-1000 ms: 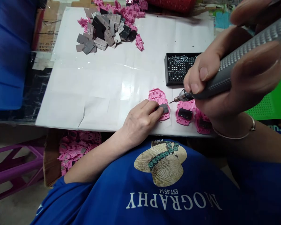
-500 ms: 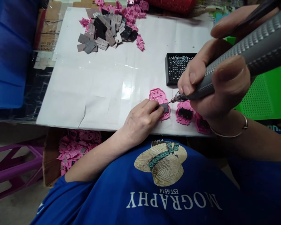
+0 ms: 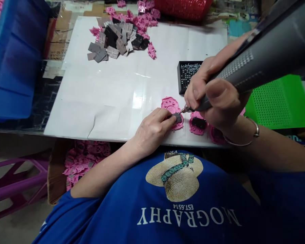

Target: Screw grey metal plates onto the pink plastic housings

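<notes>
My left hand (image 3: 154,128) presses its fingertips on a small dark grey plate (image 3: 177,117), which lies on a pink plastic part (image 3: 170,104) near the table's front edge. In my right hand (image 3: 216,98) is a grey electric screwdriver (image 3: 259,61), held at a slant. Its tip touches down at the plate's upper right corner; the screw there is too small to make out. Just to the right lies a second pink part (image 3: 198,130) with a black plate (image 3: 199,122) on it. Another one (image 3: 216,135) is partly hidden under my right hand.
Beyond my right hand stands a black tray of screws (image 3: 184,76). Grey plates (image 3: 113,51) and pink pieces (image 3: 151,51) are heaped at the back. A green basket (image 3: 282,101) is at right, a blue bin (image 3: 12,67) at left, a box of pink parts (image 3: 57,176) below the table edge.
The screwdriver and my right hand have shifted slightly left and tilted, with the tip now at the plate's corner. My left hand stays on the plate. The view has shifted a little.
</notes>
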Tool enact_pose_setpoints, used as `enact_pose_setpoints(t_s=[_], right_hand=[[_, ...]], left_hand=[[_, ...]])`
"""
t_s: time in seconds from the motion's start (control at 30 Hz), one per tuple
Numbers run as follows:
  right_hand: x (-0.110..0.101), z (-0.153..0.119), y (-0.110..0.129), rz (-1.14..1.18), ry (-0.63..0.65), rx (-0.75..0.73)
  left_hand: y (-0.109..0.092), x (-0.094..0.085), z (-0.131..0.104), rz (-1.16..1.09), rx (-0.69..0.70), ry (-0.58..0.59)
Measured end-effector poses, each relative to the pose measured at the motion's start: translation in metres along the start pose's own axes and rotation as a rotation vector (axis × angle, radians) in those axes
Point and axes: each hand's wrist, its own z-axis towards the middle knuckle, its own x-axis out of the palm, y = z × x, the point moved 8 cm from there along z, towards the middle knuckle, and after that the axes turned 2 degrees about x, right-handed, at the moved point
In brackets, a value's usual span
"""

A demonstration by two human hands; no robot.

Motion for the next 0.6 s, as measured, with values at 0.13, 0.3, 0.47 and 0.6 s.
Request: enact_pose_setpoints(t_s=[0.13, 0.3, 0.47, 0.6], right_hand=[[0.003, 0.006, -0.001, 0.092, 0.028, -0.031], [-0.011, 0.017, 0.039, 0.009, -0.074, -0.16], [-0.07, 0.022, 0.074, -0.343, -0.299, -0.155], [-0.144, 0.036, 0.079, -0.449, -0.449, -0.271]], left_hand=[[0.003, 0.0, 0.0, 0.001, -0.002, 0.0], [0.005, -0.003, -0.001, -0.015, 0.02, -0.044], [0.009, -0.007, 0.0, -0.128, 0.019, -0.061], [0.006, -0.005, 0.004, -0.102, 0.035, -0.044]])
